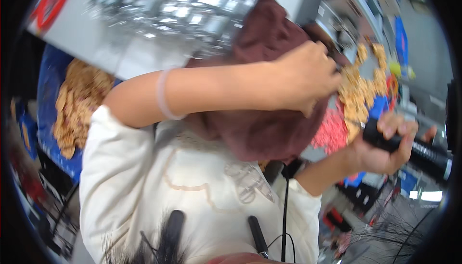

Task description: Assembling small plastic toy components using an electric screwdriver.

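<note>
My left hand (308, 77) reaches across in front of me from the left, a pale band on its forearm. Its fingers are closed at the dark brown-maroon cloth (269, 129), which hangs in folds against my chest; the fingertips are partly hidden. Off to the right, my right hand (387, 143) is wrapped round a black cylindrical tool (426, 158) with a ribbed grip and a pale ring near its end. The exact kind of tool cannot be made out. Beyond the cloth lies a shiny, silvery heap, blurred (187, 11), on a white table (130, 59).
A blue bin (47, 100) full of tan fabric pieces (79, 105) stands at the left. Pink pieces (331, 131) and yellowish fabric pieces (356, 90) are piled at the right. A red loop (54, 1) lies at the far left table edge. A black cable (284, 211) hangs down my front.
</note>
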